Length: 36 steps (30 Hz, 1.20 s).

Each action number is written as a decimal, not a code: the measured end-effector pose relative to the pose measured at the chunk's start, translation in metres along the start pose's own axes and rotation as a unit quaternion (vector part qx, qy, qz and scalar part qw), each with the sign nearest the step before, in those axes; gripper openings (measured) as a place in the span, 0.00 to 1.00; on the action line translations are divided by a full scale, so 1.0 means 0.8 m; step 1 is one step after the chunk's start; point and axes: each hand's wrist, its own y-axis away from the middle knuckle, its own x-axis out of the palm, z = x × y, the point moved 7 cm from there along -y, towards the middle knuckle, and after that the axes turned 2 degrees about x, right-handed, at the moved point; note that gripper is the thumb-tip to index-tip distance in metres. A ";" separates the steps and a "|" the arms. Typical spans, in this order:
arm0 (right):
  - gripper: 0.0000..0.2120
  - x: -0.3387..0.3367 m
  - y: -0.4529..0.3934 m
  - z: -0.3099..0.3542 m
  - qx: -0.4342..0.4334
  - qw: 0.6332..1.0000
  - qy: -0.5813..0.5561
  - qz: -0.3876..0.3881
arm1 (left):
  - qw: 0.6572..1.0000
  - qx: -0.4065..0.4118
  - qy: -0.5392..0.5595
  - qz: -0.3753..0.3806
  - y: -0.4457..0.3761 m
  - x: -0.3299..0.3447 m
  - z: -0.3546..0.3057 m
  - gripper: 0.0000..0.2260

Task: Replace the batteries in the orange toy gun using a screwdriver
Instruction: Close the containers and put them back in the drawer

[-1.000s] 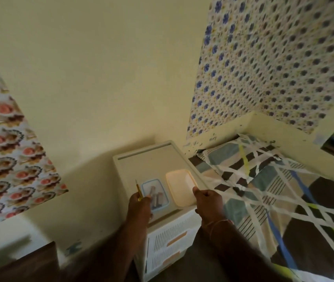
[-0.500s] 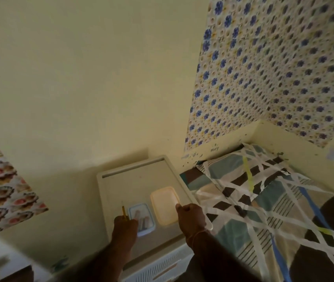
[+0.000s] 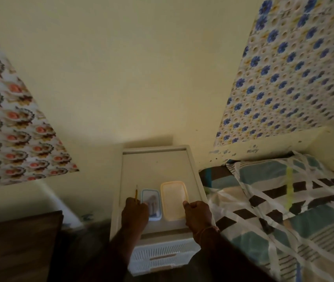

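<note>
My left hand [image 3: 134,213] grips a slim yellow-handled screwdriver [image 3: 136,194] that points up and away from me. It rests at the left edge of a small clear box with a blue rim [image 3: 150,197], which holds some greyish items I cannot make out. My right hand [image 3: 197,214] is curled at the near right corner of a pale orange box lid [image 3: 174,197], thumb on its edge. Both boxes lie on top of a white plastic drawer unit [image 3: 153,165]. No orange toy gun is in view.
The drawer unit stands against a cream wall, with a bed and patterned pillow [image 3: 280,192] right beside it on the right. A dark wooden surface [image 3: 17,245] is at the lower left. Patterned paper hangs on both side walls.
The camera has swung left and tilted, so the drawer unit now sits centred. Both hands keep their places at the two boxes, and the screwdriver stays in my left hand.
</note>
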 end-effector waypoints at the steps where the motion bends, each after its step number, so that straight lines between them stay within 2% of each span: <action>1: 0.10 0.001 0.000 0.000 0.000 1.000 0.001 0.003 | 1.000 -0.003 -0.006 -0.007 0.000 -0.001 -0.001 0.10; 4: 0.10 -0.001 -0.001 0.000 0.003 1.000 -0.002 0.010 | 0.999 -0.012 -0.011 -0.029 0.003 -0.006 -0.004 0.09; 11: 0.13 0.001 0.000 0.001 -0.009 1.000 0.021 0.015 | 1.000 -0.010 -0.006 -0.021 0.004 -0.008 -0.002 0.10; 16: 0.13 -0.005 0.001 0.002 -0.014 1.000 0.012 -0.009 | 0.999 -0.006 0.003 -0.042 0.002 -0.022 0.006 0.11; 21: 0.12 -0.011 0.004 0.000 -0.021 1.000 0.004 -0.018 | 0.995 0.005 -0.083 -0.058 -0.008 -0.038 0.009 0.11; 25: 0.16 -0.009 0.003 -0.001 -0.026 0.999 0.030 -0.016 | 0.993 0.010 -0.111 -0.045 -0.010 -0.035 0.007 0.09; 29: 0.17 -0.007 0.003 -0.002 -0.030 0.998 0.051 -0.017 | 0.995 0.003 -0.089 -0.039 -0.020 -0.029 0.014 0.07; 36: 0.19 -0.007 0.005 -0.003 -0.032 0.998 0.055 -0.003 | 0.990 0.015 -0.143 -0.001 -0.047 -0.014 0.025 0.05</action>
